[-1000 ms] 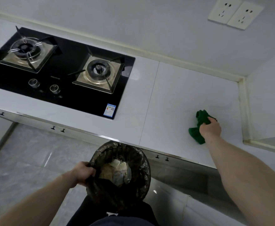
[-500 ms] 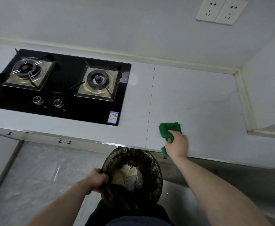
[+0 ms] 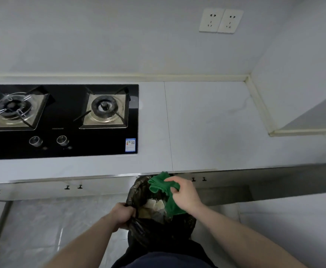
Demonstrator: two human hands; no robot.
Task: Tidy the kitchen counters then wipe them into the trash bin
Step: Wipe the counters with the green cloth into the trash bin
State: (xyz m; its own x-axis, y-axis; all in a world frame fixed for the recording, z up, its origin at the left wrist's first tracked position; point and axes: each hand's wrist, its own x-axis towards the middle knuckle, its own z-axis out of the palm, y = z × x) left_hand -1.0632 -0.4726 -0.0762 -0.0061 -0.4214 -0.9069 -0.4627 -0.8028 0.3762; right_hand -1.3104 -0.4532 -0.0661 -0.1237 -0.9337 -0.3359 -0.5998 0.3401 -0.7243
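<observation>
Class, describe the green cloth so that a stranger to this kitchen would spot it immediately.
Start at the black stove set in the white counter, then drop to the counter's front edge, right of the stove. There the right hand holds the cloth over the bin. It is the only bright green thing.

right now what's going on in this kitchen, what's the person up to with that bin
A person is wiping the counter into a trash bin. The left hand grips the bin's bag-lined rim, holding it just below the counter's front edge. The right hand holds a green cloth over the open bin, off the counter. Crumpled waste lies inside the bin. To the left, a black two-burner gas stove is set into the counter.
</observation>
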